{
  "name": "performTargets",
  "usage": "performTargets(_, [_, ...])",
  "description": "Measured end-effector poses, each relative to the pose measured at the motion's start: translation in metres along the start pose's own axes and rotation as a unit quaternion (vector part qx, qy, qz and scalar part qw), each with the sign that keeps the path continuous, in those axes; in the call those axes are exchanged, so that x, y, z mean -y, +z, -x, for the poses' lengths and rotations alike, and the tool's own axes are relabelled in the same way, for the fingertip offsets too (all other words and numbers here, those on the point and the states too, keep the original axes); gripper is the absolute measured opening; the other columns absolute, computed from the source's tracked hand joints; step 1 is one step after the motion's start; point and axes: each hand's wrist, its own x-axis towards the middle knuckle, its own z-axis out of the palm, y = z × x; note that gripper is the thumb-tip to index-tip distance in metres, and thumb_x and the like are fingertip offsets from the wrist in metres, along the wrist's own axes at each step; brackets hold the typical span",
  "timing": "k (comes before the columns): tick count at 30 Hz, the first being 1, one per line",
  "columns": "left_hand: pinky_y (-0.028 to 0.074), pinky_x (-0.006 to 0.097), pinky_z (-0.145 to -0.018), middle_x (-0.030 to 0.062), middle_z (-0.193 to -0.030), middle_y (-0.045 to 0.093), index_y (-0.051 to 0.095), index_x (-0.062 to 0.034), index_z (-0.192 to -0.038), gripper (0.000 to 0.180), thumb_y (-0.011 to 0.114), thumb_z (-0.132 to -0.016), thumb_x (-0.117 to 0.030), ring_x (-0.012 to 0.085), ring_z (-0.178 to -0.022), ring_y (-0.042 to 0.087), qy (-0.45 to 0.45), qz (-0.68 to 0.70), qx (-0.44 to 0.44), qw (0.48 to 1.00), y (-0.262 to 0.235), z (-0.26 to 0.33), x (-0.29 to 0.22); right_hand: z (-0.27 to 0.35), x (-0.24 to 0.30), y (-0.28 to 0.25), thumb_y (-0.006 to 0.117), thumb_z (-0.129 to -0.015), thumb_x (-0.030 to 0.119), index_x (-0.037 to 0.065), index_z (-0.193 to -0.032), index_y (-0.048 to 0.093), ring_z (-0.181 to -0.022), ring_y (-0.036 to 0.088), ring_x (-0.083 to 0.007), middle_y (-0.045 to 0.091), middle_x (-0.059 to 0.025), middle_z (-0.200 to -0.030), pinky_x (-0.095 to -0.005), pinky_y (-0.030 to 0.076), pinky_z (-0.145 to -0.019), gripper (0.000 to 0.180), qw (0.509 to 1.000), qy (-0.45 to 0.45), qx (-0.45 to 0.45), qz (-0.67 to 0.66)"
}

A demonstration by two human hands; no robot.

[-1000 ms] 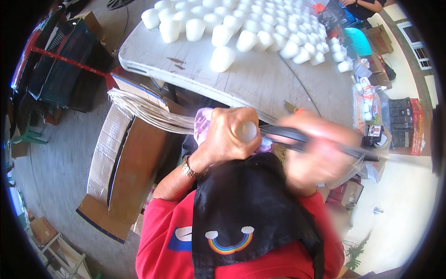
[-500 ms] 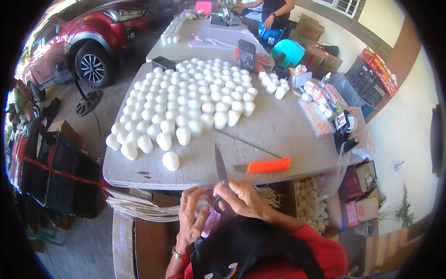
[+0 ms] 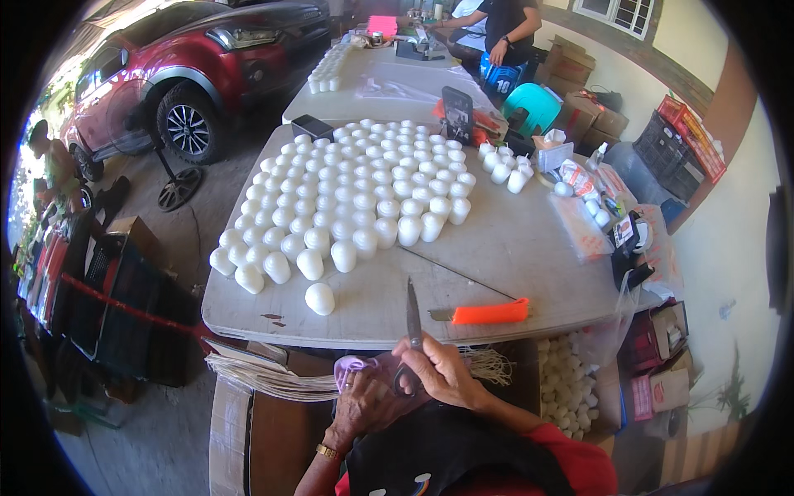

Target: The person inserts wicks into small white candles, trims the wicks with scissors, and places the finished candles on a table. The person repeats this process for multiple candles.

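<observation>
The person's right hand [image 3: 442,374] is gripping a pair of scissors [image 3: 413,310], whose blades are pointing up and away over the table edge. Just beside it, the left hand [image 3: 362,403] is curling its fingers around a purple cloth [image 3: 354,368]; whether anything is sitting inside the cloth, I cannot tell. Both hands are working close together, in front of a black apron [image 3: 438,446]. A bundle of pale strings [image 3: 273,376] is stretching out to the left of the left hand, above a cardboard box.

Beyond both hands, a pale table [image 3: 372,302] is holding many white cup-shaped pieces [image 3: 356,182] in a dense group, with one single piece [image 3: 319,299] standing nearer the hands. Beyond and to the right of the right hand, an orange-handled knife [image 3: 492,312] is lying near the table edge, and a thin rod [image 3: 459,273] is lying behind it. Far beyond the hands, another person [image 3: 509,33] is standing.
</observation>
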Motion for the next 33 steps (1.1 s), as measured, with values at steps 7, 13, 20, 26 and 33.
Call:
performTargets(7, [0.046, 0.048, -0.091, 0.0217, -0.114, 0.054, 0.057, 0.0027, -0.11, 0.041, 0.07, -0.075, -0.014, 0.0412, -0.108, 0.052, 0.113, -0.059, 0.051, 0.991, -0.011, -0.006, 0.009, 0.001, 0.001, -0.005, 0.048, -0.1, 0.01, 0.002, -0.105, 0.047, -0.061, 0.06, -0.0105, 0.055, -0.004, -0.073, -0.0237, 0.046, -0.054, 0.01, 0.999, -0.027, -0.024, -0.003])
performTargets(13, [0.049, 0.045, -0.087, 0.0189, -0.116, 0.053, 0.052, 0.0001, -0.117, 0.045, 0.07, -0.078, -0.013, 0.0402, -0.105, 0.055, -0.021, 0.024, 0.03, 0.999, -0.018, -0.003, -0.003, 0.005, 0.004, -0.009, 0.051, -0.099, 0.01, 0.001, -0.099, 0.05, -0.059, 0.06, -0.011, 0.056, -0.0045, -0.073, -0.0236, 0.046, -0.053, 0.009, 0.999, -0.027, -0.035, -0.004])
performTargets(20, [0.052, 0.039, -0.082, 0.0139, -0.105, 0.062, 0.055, -0.0063, -0.109, 0.044, 0.079, -0.073, -0.014, 0.0319, -0.098, 0.064, -0.052, 0.154, -0.049, 0.985, -0.058, -0.026, -0.047, -0.001, 0.018, -0.006, 0.052, -0.099, 0.015, 0.002, -0.099, 0.051, -0.059, 0.061, -0.0126, 0.058, -0.0065, -0.074, -0.0248, 0.047, -0.053, 0.013, 0.996, -0.064, -0.052, -0.031])
performTargets(26, [0.053, 0.032, -0.067, 0.0105, -0.082, 0.068, 0.062, -0.0041, -0.092, 0.028, 0.079, -0.07, -0.011, 0.0217, -0.075, 0.069, -0.137, 0.311, -0.047, 0.939, -0.06, -0.055, -0.066, -0.005, 0.032, 0.005, 0.047, -0.099, 0.008, 0.003, -0.117, 0.038, -0.062, 0.058, -0.0108, 0.061, -0.0099, -0.073, -0.024, 0.048, -0.059, 0.021, 0.98, -0.108, -0.103, -0.129])
performTargets(33, [0.051, 0.034, -0.055, 0.0115, -0.064, 0.062, 0.058, -0.0071, -0.078, 0.02, 0.076, -0.068, -0.011, 0.0285, -0.058, 0.065, -0.042, 0.159, -0.156, 0.974, -0.049, -0.071, -0.071, -0.004, 0.061, 0.005, 0.046, -0.098, 0.013, 0.003, -0.119, 0.042, -0.055, 0.058, -0.0156, 0.061, -0.0126, -0.069, -0.0263, 0.048, -0.055, 0.023, 0.922, -0.345, -0.153, 0.089])
